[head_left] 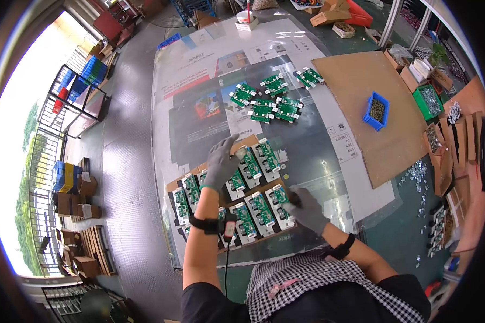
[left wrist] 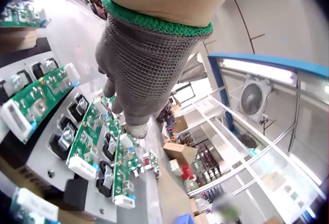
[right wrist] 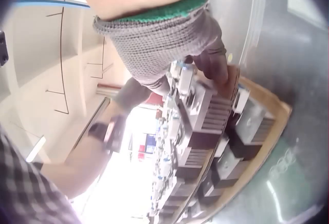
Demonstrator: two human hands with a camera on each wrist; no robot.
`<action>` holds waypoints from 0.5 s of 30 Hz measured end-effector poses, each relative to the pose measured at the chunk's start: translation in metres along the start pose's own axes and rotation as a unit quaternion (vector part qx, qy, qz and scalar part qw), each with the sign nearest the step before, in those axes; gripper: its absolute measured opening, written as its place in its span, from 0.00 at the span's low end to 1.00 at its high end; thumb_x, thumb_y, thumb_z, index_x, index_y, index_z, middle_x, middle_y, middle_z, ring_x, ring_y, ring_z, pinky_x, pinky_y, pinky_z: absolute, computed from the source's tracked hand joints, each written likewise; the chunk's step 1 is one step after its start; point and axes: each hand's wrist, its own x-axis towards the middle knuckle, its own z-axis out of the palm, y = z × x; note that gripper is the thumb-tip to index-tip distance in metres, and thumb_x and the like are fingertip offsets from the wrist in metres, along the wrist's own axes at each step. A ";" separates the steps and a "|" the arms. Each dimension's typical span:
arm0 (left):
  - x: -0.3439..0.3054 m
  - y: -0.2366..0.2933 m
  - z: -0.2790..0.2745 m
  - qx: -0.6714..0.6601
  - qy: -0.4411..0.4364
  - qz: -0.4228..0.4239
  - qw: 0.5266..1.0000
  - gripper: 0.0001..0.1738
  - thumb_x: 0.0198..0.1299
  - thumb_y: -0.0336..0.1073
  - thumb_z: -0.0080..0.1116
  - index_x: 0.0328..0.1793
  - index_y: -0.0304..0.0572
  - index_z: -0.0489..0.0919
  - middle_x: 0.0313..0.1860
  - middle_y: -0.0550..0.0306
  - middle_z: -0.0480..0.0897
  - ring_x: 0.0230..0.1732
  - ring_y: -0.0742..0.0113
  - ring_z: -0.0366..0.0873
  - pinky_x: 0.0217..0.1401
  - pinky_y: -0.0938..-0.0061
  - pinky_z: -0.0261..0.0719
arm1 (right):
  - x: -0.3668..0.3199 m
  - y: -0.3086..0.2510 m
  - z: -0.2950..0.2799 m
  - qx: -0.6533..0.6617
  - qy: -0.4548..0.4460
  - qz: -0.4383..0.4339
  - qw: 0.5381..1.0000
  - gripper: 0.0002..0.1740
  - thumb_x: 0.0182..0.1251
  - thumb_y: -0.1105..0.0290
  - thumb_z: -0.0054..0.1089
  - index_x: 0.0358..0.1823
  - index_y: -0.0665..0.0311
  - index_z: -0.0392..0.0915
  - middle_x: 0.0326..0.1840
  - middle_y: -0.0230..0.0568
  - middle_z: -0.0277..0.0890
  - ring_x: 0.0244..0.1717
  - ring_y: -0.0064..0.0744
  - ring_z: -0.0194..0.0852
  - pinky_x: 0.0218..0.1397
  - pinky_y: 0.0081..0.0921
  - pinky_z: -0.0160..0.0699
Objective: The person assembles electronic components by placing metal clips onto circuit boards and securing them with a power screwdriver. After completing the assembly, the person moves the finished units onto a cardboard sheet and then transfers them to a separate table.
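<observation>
My gloved left hand [head_left: 221,164] reaches over the far row of modules, fingers loosely spread and holding nothing visible. A whitish worn fingertip [left wrist: 136,130] hangs close to the green circuit boards [left wrist: 90,131]. My gloved right hand [head_left: 307,210] is at the right end of the near row. In the right wrist view its fingers and thumb straddle a finned heat-sink module [right wrist: 200,100], fingertips right at the cardboard edge [right wrist: 231,82]. Each module [head_left: 261,210] carries a green board on a pale metal base. The right palm hides part of its module.
More green circuit boards [head_left: 275,83] lie in a group farther up the table. A blue bin [head_left: 379,110] of small metal parts stands on a cardboard sheet [head_left: 345,81] to the right. Modules also sit on a lower cardboard layer [right wrist: 277,108].
</observation>
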 end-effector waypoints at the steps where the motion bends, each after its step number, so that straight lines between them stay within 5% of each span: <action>1: -0.021 -0.004 -0.022 0.002 0.038 -0.038 0.999 0.25 0.63 0.44 0.57 0.66 0.50 0.72 0.61 0.47 0.77 0.62 0.45 0.74 0.63 0.59 0.71 | 0.002 0.007 -0.010 0.041 0.034 -0.004 0.999 0.32 0.59 0.56 0.65 0.60 0.66 0.68 0.49 0.49 0.75 0.48 0.43 0.78 0.53 0.35 0.77; 3: -0.079 -0.036 -0.054 -0.052 0.146 -0.145 0.977 0.22 0.65 0.44 0.56 0.63 0.47 0.74 0.58 0.49 0.79 0.57 0.51 0.76 0.60 0.63 0.74 | 0.017 0.039 -0.018 0.046 0.067 0.000 0.997 0.27 0.62 0.57 0.63 0.57 0.67 0.71 0.44 0.42 0.78 0.43 0.34 0.79 0.49 0.29 0.77; 6: -0.188 -0.126 -0.070 -0.162 0.356 -0.265 0.881 0.21 0.70 0.45 0.51 0.62 0.41 0.74 0.53 0.51 0.79 0.50 0.59 0.76 0.56 0.68 0.73 | 0.041 0.033 -0.019 0.119 0.051 -0.004 0.992 0.23 0.66 0.58 0.60 0.55 0.66 0.71 0.43 0.37 0.78 0.42 0.27 0.75 0.48 0.26 0.75; 8: -0.257 -0.171 -0.061 -0.204 0.346 -0.360 0.842 0.29 0.70 0.54 0.48 0.64 0.38 0.71 0.53 0.50 0.79 0.51 0.59 0.76 0.55 0.68 0.74 | 0.059 0.020 -0.008 0.125 0.024 -0.004 0.992 0.24 0.69 0.55 0.56 0.56 0.66 0.71 0.47 0.36 0.78 0.47 0.25 0.71 0.52 0.27 0.71; 10: -0.286 -0.156 -0.057 -0.334 0.240 -0.501 0.762 0.36 0.67 0.64 0.47 0.66 0.39 0.70 0.52 0.51 0.78 0.50 0.61 0.75 0.54 0.67 0.73 | 0.071 -0.007 0.006 0.178 -0.026 0.003 0.984 0.26 0.69 0.52 0.55 0.58 0.65 0.71 0.49 0.38 0.78 0.50 0.27 0.71 0.55 0.28 0.69; 11: -0.293 -0.164 -0.046 -0.384 0.199 -0.515 0.740 0.43 0.65 0.70 0.43 0.70 0.40 0.67 0.63 0.54 0.73 0.63 0.61 0.68 0.57 0.60 0.71 | 0.078 -0.006 0.017 0.193 -0.078 0.044 0.977 0.29 0.70 0.49 0.54 0.61 0.65 0.70 0.54 0.41 0.78 0.54 0.30 0.71 0.59 0.29 0.67; 13: -0.304 -0.183 -0.017 -0.484 0.085 -0.454 0.743 0.44 0.65 0.72 0.39 0.73 0.44 0.65 0.58 0.56 0.78 0.57 0.66 0.74 0.56 0.68 0.74 | 0.077 -0.001 0.041 0.182 -0.067 0.033 0.981 0.30 0.70 0.49 0.53 0.63 0.65 0.70 0.56 0.42 0.77 0.56 0.31 0.71 0.61 0.29 0.66; 15: -0.291 -0.159 -0.014 -0.505 0.105 -0.452 0.728 0.44 0.65 0.72 0.39 0.73 0.44 0.65 0.56 0.56 0.79 0.53 0.68 0.77 0.55 0.71 0.76 | 0.071 -0.015 0.044 0.138 -0.067 0.069 0.986 0.31 0.70 0.48 0.53 0.63 0.66 0.71 0.60 0.43 0.75 0.62 0.33 0.70 0.66 0.29 0.64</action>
